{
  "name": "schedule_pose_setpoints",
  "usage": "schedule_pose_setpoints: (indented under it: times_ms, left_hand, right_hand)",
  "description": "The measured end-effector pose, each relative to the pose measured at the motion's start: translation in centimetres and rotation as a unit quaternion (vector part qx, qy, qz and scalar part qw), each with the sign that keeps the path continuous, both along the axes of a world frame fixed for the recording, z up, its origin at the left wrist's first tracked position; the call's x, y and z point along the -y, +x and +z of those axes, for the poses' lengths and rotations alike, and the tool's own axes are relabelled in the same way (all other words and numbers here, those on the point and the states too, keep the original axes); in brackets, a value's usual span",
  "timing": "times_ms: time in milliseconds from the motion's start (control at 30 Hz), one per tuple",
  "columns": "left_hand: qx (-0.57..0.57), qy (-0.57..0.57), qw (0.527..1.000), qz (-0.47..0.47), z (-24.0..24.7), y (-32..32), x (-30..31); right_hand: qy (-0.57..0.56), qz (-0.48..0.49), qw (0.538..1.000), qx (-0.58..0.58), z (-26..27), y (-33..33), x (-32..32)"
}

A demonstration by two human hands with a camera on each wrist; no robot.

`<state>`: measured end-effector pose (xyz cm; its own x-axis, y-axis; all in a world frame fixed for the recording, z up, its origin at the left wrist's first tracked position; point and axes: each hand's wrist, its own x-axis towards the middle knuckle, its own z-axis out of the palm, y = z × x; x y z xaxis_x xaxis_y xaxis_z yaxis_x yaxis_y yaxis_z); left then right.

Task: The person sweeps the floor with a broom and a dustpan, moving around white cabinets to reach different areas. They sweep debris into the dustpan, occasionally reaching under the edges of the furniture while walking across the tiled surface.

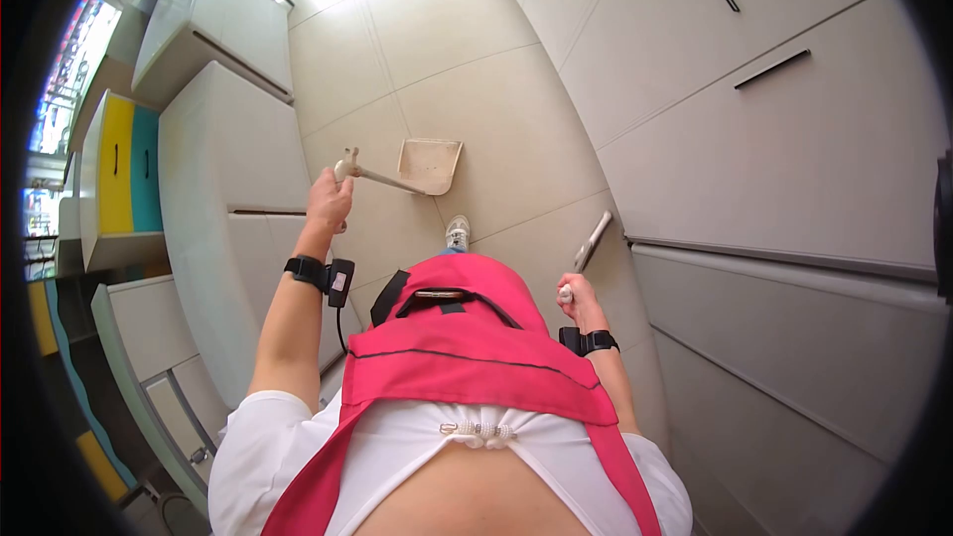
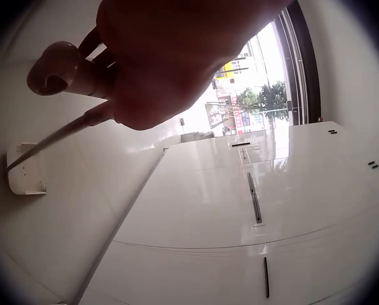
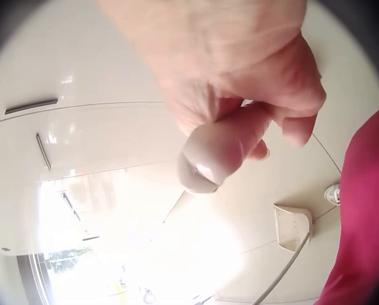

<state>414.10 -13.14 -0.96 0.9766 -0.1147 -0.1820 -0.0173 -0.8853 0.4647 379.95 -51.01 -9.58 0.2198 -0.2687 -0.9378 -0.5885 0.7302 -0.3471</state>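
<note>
In the head view my left hand (image 1: 331, 201) grips the pale handle of a long-handled dustpan (image 1: 430, 167). Its beige pan lies on the tiled floor ahead of my foot, and the left wrist view shows the handle's hooked top (image 2: 65, 71) sticking out of the fist. My right hand (image 1: 580, 300) is curled round a pale handle with a rounded end (image 3: 208, 159). Just beyond that hand, low by the right cabinets, is a narrow white piece with a dark edge (image 1: 593, 241); I cannot tell whether it belongs to the held handle.
Grey cabinets (image 1: 774, 159) with dark handles line the right side. White cabinets (image 1: 233, 139) stand along the left, near yellow and teal doors (image 1: 129, 164). My shoe (image 1: 458, 232) is on the floor close to the pan. A pink apron (image 1: 476, 337) covers my front.
</note>
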Motion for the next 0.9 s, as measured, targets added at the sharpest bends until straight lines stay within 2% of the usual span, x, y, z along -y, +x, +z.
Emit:
schedule_pose_setpoints:
  times_ms: [33, 67, 100, 133, 167, 200, 233, 267, 300, 333, 367, 433, 500, 567, 700, 733, 800, 833, 900]
  left_hand:
    - [0.073, 0.09, 0.992, -0.052, 1.3, -0.2, 0.5]
    - [0.098, 0.125, 0.986, -0.052, 2.4, -0.9, 1.1]
    - [0.125, 0.16, 0.978, -0.051, 6.3, -1.8, 3.2]
    - [0.121, 0.022, 0.986, -0.108, 9.3, -2.1, 4.7]
    - [0.116, -0.115, 0.973, -0.164, 12.4, -2.5, 6.2]
    - [-0.075, -0.349, 0.915, -0.186, 16.4, -3.7, 8.2]
    - [-0.21, -0.517, 0.782, -0.276, 20.1, -4.8, 9.8]
    - [-0.37, -0.557, 0.656, -0.35, 24.2, -6.0, 11.7]
    - [-0.353, -0.598, 0.54, -0.475, 26.2, -7.4, 13.7]
    - [-0.389, -0.616, 0.435, -0.529, 28.4, -9.4, 15.3]
    - [-0.396, -0.681, 0.316, -0.528, 30.6, -11.6, 16.9]
    - [-0.557, -0.667, 0.196, -0.454, 33.3, -14.9, 18.3]
    - [-0.567, -0.686, 0.053, -0.453, 34.1, -17.9, 20.1]
    - [-0.582, -0.677, -0.063, -0.446, 34.0, -20.2, 21.4]
    - [-0.651, -0.631, -0.197, -0.374, 33.6, -23.7, 22.1]
    - [-0.668, -0.631, -0.178, -0.352, 34.2, -24.2, 21.2]
    - [-0.672, -0.628, -0.201, -0.337, 34.1, -25.1, 21.3]
    - [-0.659, -0.623, -0.243, -0.345, 33.3, -25.9, 22.3]
    - [-0.637, -0.619, -0.27, -0.371, 33.0, -26.3, 23.3]
  right_hand:
    - [0.0, 0.014, 1.0, 0.007, -0.9, 0.7, -0.1]
    - [0.007, 0.03, 0.999, 0.01, -1.9, 0.9, 0.3]
    - [0.013, 0.055, 0.998, 0.001, -0.6, 1.0, 0.9]
    - [0.018, 0.08, 0.997, -0.005, 1.6, 1.1, 1.6]
    - [0.018, 0.066, 0.998, 0.015, 2.7, 0.6, 1.8]
    - [0.018, 0.055, 0.998, 0.034, 3.2, -0.6, 2.0]
    - [0.006, 0.053, 0.996, 0.066, 2.8, -2.2, 2.3]
    - [0.009, 0.06, 0.997, 0.047, 3.2, -3.6, 3.0]
    - [0.026, 0.06, 0.997, 0.049, 2.8, -5.0, 3.5]
    - [0.037, 0.067, 0.996, 0.037, 2.7, -5.9, 3.7]
    - [0.047, 0.07, 0.996, 0.024, 2.4, -6.6, 3.7]
    - [0.061, 0.071, 0.996, -0.001, 2.2, -8.6, 3.9]
    - [0.069, 0.068, 0.995, -0.021, 1.8, -9.8, 3.6]
    - [0.076, 0.061, 0.995, -0.032, 1.6, -10.9, 3.6]
    - [0.084, 0.049, 0.995, -0.038, 1.2, -13.6, 3.0]
    - [0.087, 0.047, 0.994, -0.038, 1.0, -14.1, 2.8]
    - [0.092, 0.045, 0.994, -0.043, 0.9, -14.9, 2.7]
    - [0.093, 0.044, 0.994, -0.046, 0.9, -15.3, 2.8]
    - [0.092, 0.039, 0.994, -0.05, 0.9, -16.1, 3.1]
